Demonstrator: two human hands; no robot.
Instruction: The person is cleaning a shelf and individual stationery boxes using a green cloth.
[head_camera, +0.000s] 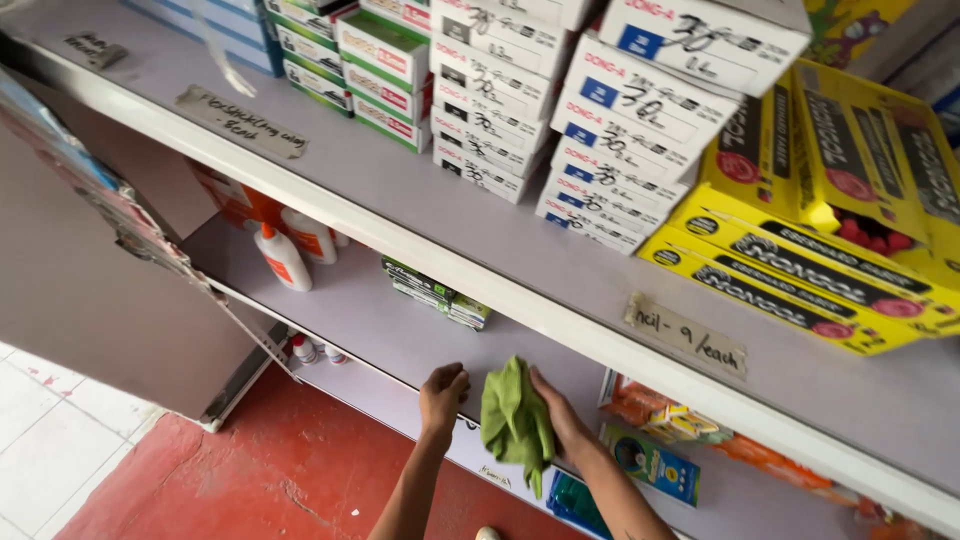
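So the right hand (560, 415) has its fingers wrapped round a green cloth (514, 420), bunched at the front edge of the middle shelf (370, 320). Left hand (443, 393) rests beside it, fingers curled, holding nothing.

white boxes (600, 150) are stacking up beside yellow boxes (810, 230) on the upper shelf (400, 190); glue bottles (285, 255) are standing below, small packs (435, 292) lying nearby.

Crumpled green cloth (514, 420) on shelf edge
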